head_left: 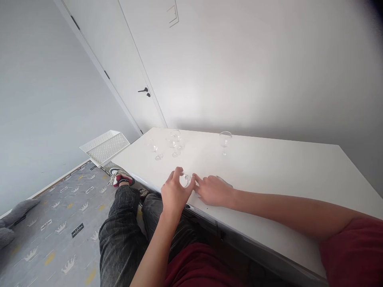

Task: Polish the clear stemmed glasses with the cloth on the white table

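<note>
White table [284, 167] = landmark. Progress, my read: mid-handling, 1 glass in hand, 4 standing on table; can't tell from this which are done vs. left. 3 glasses [172, 142] grouped on table's far-L part; lone glass [225, 139] nr table's far edge, R of group, well apart. Both hands at table's near edge, close tog. L hand [172, 193]: partly closed, thumb + fingers curved round held glass [186, 180], also at table's near edge; contact w/ tabletop unclear. R hand [214, 191]: low over table, index out to L thumb/glass rim, other fingers bent, partly hidden; can't tell if pinching anything.
</note>
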Motion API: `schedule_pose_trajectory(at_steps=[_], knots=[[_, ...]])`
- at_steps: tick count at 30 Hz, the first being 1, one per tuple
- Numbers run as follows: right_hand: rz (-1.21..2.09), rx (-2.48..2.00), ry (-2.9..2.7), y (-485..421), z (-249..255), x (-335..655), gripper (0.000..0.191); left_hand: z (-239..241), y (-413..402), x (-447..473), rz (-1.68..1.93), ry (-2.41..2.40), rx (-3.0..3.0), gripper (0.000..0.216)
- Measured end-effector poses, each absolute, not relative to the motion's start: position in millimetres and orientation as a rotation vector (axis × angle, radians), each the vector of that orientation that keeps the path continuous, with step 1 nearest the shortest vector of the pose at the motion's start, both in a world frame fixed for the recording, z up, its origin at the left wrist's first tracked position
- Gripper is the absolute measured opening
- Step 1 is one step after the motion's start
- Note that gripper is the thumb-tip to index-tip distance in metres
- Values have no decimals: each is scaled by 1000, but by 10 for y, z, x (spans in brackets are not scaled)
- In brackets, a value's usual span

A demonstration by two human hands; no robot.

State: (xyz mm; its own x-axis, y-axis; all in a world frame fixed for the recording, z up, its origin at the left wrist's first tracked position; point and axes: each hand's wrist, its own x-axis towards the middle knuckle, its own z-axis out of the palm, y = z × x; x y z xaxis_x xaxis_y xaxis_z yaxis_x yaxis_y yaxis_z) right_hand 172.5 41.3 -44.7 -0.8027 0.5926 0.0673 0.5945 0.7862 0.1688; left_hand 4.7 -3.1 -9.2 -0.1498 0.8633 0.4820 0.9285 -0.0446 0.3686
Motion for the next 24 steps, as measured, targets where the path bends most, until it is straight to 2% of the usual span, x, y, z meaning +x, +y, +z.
schedule_pose_trajectory(at_steps=[16,24], knots=[[-151,-1059,-2910,413,-519,1692,34,74,148,101,-972,-2143,-2243,42],[-281,-1042,-2955,405,-588,1680,50,32,316,83,-1089,-2109,-2265,38]])
